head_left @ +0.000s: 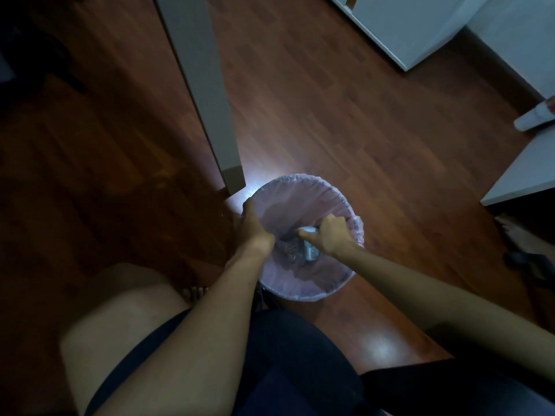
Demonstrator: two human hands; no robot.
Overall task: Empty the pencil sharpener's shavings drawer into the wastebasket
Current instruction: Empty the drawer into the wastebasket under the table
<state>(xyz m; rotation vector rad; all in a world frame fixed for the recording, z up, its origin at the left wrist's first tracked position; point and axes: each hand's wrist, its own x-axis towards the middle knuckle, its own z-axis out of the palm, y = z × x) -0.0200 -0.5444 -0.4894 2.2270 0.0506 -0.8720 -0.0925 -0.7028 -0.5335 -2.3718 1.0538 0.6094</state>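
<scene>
A round wastebasket point(303, 291) lined with a pale pink bag stands on the wooden floor in front of my knees. My left hand point(253, 225) grips its left rim. Over the open mouth, my right hand point(329, 235) is closed on a small pale, partly clear piece, the shavings drawer point(309, 232), most of which my fingers hide. Crumpled clear rubbish point(292, 250) lies at the bottom of the bag. The pencil sharpener's body is out of view.
A grey table leg point(210, 94) comes down just left of and behind the basket. White furniture point(414, 28) stands at the back right, a white shelf corner point(522, 175) at the right. My bare leg point(120, 325) and dark seat fill the bottom.
</scene>
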